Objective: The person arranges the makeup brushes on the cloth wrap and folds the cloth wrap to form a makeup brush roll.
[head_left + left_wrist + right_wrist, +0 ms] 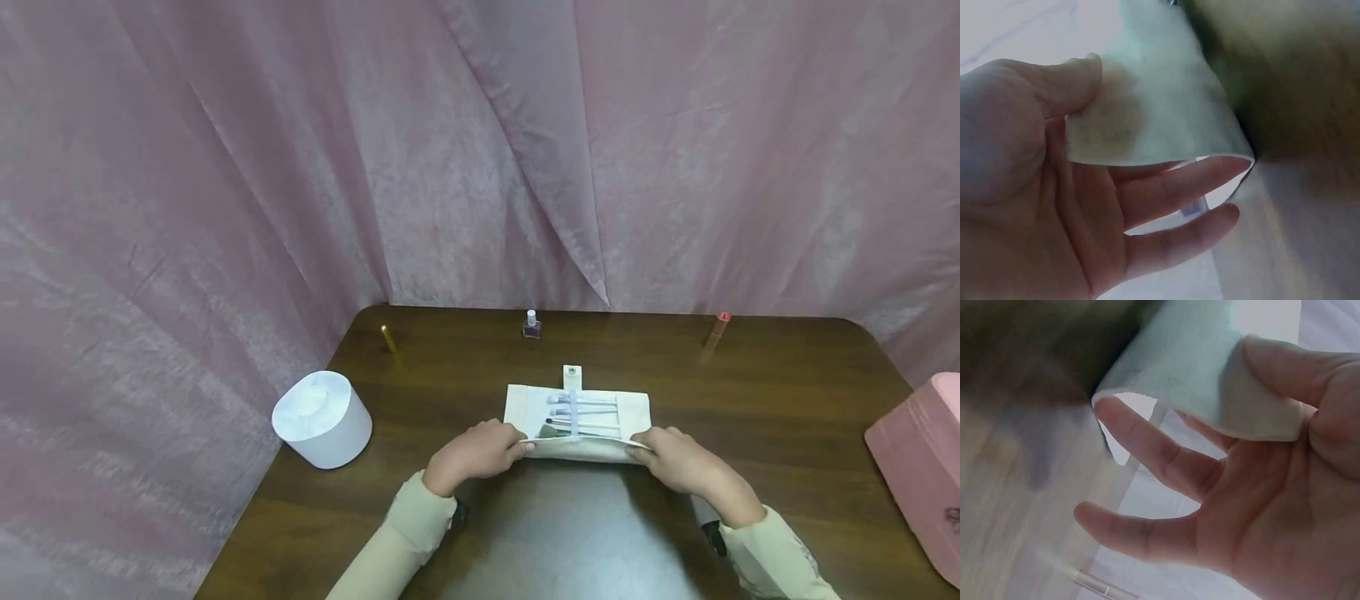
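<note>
A white makeup brush roll (636, 408) lies unfolded on the brown table, its snap tab pointing to the back. Several slim makeup brushes (596, 411) sit crosswise in it under a narrow strap. My left hand (480, 452) pinches the near left corner of the roll's front flap. At the near right corner, my right hand (681, 462) does the same, and the flap is lifted and bent over. In the left wrist view, the thumb presses the flap (1160, 94) from outside with fingers behind it. The right wrist view shows the flap (1191, 375) curving over the fingers.
A white rounded container (333, 433) stands at the table's left edge. Along the back are a small gold tube (388, 338), a nail polish bottle (532, 327) and a lipstick-like tube (717, 330). A pink box (911, 475) is at the right edge. Pink curtains hang behind.
</note>
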### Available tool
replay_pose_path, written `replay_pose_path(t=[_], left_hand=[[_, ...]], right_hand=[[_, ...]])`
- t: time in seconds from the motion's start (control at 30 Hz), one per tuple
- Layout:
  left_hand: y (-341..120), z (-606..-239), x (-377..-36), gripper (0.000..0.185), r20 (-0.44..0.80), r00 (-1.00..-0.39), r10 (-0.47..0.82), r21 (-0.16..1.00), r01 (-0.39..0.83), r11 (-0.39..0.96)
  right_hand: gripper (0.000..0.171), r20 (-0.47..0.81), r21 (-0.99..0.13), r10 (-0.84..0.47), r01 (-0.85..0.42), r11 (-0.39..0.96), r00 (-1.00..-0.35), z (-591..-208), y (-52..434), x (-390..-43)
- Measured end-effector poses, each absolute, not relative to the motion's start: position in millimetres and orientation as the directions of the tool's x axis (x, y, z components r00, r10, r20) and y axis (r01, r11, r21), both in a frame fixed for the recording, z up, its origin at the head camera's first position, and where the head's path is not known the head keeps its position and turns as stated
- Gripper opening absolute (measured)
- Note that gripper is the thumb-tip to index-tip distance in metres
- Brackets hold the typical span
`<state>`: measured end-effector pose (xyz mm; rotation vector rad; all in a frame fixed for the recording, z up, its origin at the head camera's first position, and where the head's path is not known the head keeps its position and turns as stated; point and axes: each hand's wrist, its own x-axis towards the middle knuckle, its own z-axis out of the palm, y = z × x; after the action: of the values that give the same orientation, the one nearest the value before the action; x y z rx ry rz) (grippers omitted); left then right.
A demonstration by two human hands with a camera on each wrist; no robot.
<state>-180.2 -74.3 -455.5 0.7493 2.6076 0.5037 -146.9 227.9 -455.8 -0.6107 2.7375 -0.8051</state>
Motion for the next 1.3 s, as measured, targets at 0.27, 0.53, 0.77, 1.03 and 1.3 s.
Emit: replay_pose_path(t=[0.27, 0.53, 0.77, 1.03, 1.3], left_hand=[[-71.2, -453.5, -207.5, 0.046, -0.192, -0.818, 0.542, 0.45, 0.417, 0.79], [-67.0, -455.2, -216.9, 0.035, -0.191, -0.871, 0.452, 0.442, 0.335, 0.832], [-63.9, -465.6, -226.1, 0.032, -0.191, -0.899, 0.393, 0.423, 0.286, 0.86], [-58.6, -475.0, -234.8, 0.028, -0.195, -0.925, 0.326, 0.376, 0.237, 0.896], [-52.3, -477.6, -234.8, 0.029, -0.143, -0.951, 0.273, 0.334, 0.213, 0.918]], right_hand=[[0.02, -0.137, -0.558, -0.402, -0.264, 0.787, -0.905, -446.6, 230.2, -162.8], [0.023, -0.131, -0.528, -0.34, -0.225, 0.819, -0.931, -447.4, 226.1, -172.6], [0.028, -0.149, -0.497, -0.256, -0.152, 0.854, -0.955, -448.9, 224.0, -181.4], [0.025, -0.194, -0.489, -0.182, -0.066, 0.87, -0.964, -451.4, 221.1, -186.6], [0.028, -0.205, -0.479, -0.146, -0.031, 0.877, -0.968, -455.3, 220.2, -191.1]])
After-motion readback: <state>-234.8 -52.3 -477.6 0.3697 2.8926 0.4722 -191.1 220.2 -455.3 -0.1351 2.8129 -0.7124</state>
